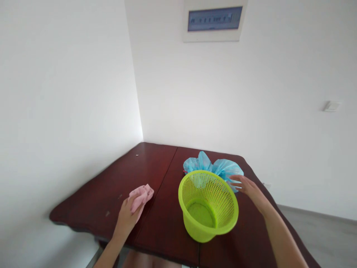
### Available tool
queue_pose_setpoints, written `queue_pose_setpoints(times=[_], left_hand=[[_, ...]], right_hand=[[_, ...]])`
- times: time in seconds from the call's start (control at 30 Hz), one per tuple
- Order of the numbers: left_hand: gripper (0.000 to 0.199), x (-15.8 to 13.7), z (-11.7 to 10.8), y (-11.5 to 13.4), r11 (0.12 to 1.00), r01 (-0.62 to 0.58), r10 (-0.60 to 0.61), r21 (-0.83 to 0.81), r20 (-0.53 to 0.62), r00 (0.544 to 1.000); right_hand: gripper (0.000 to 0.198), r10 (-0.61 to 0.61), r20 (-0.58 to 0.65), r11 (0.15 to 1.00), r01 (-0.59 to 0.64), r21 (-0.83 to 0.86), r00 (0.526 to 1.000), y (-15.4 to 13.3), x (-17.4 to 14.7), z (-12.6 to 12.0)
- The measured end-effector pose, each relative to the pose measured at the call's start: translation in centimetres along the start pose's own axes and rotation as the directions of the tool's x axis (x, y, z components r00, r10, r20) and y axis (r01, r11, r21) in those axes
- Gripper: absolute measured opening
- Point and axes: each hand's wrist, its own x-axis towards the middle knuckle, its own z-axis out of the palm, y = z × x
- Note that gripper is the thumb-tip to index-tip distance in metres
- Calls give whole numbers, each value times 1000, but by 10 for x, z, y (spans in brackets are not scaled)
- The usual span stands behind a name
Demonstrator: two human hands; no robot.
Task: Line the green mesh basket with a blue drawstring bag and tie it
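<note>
My left hand (128, 214) is closed on a crumpled pink cloth (141, 194) over the left part of the dark red wooden table. Right of it stands an empty lime-green plastic basket (186, 222) with mesh sides and a solid-looking bottom. My right hand (243, 185) is at the basket's far right side, fingers apart and holding nothing. Its fingertips are near a thin blue plastic bag (227, 168), and I cannot tell if they touch it. The bag lies bunched up behind the basket, which hides part of it.
The table (117, 178) has a wavy edge and seams across its top, and it stands in a corner against white walls. A small bit (137, 155) lies near its back left. A breaker panel (214, 19) and a switch (332, 106) are on the wall.
</note>
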Motion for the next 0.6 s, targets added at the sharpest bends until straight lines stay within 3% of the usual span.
queue_pose_setpoints(times=[0.03,0.1,0.17,0.2,0.27,0.33,0.4,0.47,0.5,0.53,0.6], left_hand=[[52,-3,-5,-1,990,63,-69,-122,-41,997],[59,-6,-17,5,895,197,-264,-401,-119,957],[68,-2,-32,26,760,237,-410,-605,-164,897],[70,1,-40,44,735,201,-411,-647,-190,891],[69,9,-52,94,714,75,-344,-696,-256,903],[68,12,-53,159,665,-101,-219,-740,-323,921],[75,4,-42,230,529,-269,-40,-805,-341,939],[91,-11,-25,292,401,-322,128,-858,-295,947],[95,-20,-18,316,384,-314,203,-868,-252,946],[98,-28,-12,333,414,-337,315,-846,-214,925],[102,-39,-8,346,566,-442,551,-696,-80,831]], right_hand=[[68,-62,-172,997,70,42,983,10,-28,-13],[55,-98,-456,983,157,93,884,31,-90,-31],[45,-119,-635,984,178,30,763,45,-149,-37],[43,-131,-659,989,147,-31,741,44,-172,-37],[36,-187,-584,982,134,-134,790,28,-199,-32],[41,-295,-491,955,260,-141,819,-6,-199,-17],[71,-397,-400,904,427,-13,826,-45,-179,12],[100,-414,-274,887,453,95,868,-77,-153,54],[108,-404,-204,893,433,126,892,-89,-141,77],[111,-393,-142,901,411,140,909,-97,-130,99],[102,-356,-137,914,375,155,924,-104,-112,133]])
